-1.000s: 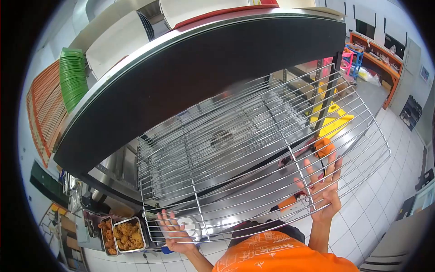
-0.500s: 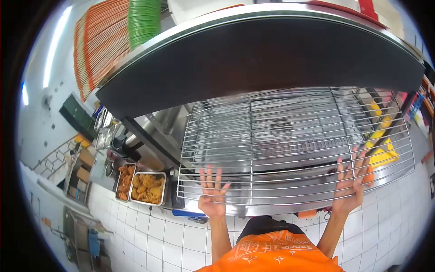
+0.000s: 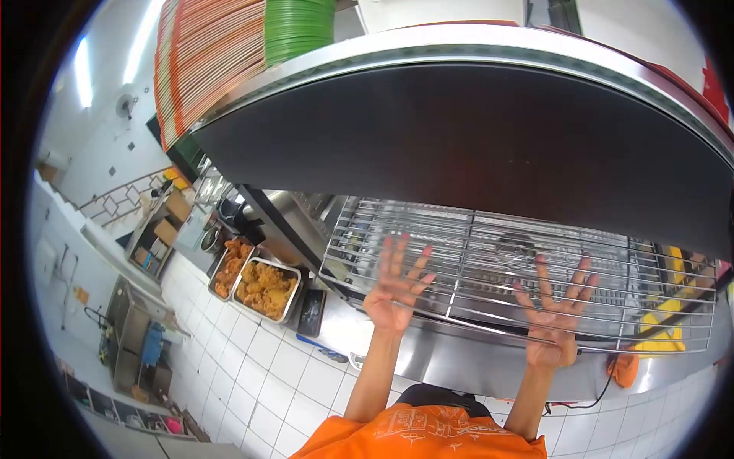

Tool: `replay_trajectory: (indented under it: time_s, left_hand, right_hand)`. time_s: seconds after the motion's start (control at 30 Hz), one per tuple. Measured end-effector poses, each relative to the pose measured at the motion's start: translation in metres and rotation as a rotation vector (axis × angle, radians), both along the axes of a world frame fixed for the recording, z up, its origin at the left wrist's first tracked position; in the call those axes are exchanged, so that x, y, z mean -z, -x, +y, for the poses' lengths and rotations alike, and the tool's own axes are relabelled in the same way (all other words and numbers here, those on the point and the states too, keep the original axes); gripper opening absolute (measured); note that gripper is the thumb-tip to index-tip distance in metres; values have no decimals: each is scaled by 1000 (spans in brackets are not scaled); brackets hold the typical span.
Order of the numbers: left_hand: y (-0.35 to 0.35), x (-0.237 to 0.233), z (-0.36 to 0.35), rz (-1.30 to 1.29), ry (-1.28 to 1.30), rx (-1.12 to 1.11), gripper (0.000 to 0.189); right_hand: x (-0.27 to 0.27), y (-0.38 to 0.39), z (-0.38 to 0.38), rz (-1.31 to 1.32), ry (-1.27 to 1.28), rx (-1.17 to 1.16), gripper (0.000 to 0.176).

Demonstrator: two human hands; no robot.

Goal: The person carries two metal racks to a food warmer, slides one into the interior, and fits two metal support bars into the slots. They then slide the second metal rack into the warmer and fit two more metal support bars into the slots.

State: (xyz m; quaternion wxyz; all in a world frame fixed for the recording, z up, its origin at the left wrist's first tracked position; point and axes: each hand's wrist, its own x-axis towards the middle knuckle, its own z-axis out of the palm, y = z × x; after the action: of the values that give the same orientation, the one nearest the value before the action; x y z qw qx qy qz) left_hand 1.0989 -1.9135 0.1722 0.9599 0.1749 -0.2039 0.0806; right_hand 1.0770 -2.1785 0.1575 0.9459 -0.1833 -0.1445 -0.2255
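A wire rack [image 3: 459, 279] of thin metal bars lies across the opening beneath a wide dark panel [image 3: 459, 138], its back part hidden behind that panel. At the rack's front left is my left hand [image 3: 394, 294], palm up with the fingers spread. My right hand [image 3: 554, 325] is at the front rail farther right, its fingers also stretched apart and pointing inward. Both hands look to be under or against the bars; exact contact cannot be made out. Neither hand is closed around anything.
Two metal trays of fried food [image 3: 267, 291] stand on the left, beside a dark phone-like object [image 3: 311, 312]. Yellow cloth [image 3: 661, 329] and an orange cloth [image 3: 625, 370] are at the right. Green plates [image 3: 298, 30] and orange-striped stacked items [image 3: 202, 61] rest above.
The rack sits farther in beneath the dark panel, with less of it showing. Both hands have moved inward, fingers now spread wider. The head view has also shifted.
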Motion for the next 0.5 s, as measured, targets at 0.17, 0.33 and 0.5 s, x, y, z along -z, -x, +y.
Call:
replay_trajectory:
  time_s: [0.17,0.33,0.5]
  left_hand:
    - [-29,-24,4,40,-132,-37,81]
    - [-5,-24,33,339,-182,-97,59]
    - [1,-26,79,726,-522,-617,57]
  right_hand:
    - [1,-27,5,-10,-50,-42,77]
    - [3,-40,7,-12,-92,-52,78]
    - [2,-44,9,-1,-110,-52,78]
